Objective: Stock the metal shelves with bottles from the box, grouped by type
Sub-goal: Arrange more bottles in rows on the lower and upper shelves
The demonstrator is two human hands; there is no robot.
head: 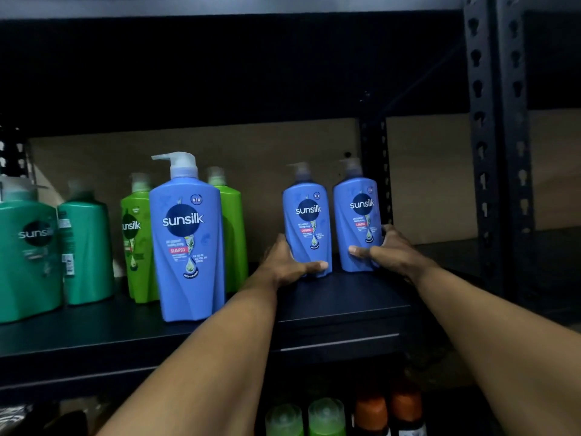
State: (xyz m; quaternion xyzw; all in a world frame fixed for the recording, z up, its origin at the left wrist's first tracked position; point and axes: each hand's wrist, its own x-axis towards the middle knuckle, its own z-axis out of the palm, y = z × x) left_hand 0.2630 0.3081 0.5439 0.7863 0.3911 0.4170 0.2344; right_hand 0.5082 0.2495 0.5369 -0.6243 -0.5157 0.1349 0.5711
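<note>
Two blue Sunsilk pump bottles stand upright side by side deep on the dark metal shelf. My left hand grips the base of the left blue bottle, thumb across its front. My right hand grips the lower right side of the right blue bottle. A third, nearer blue bottle stands alone to the left, close to the shelf's front. The box is not in view.
Two light green bottles stand behind the near blue one, and two teal bottles fill the far left. A perforated shelf post rises on the right. Green-capped and orange-capped bottles sit on the shelf below.
</note>
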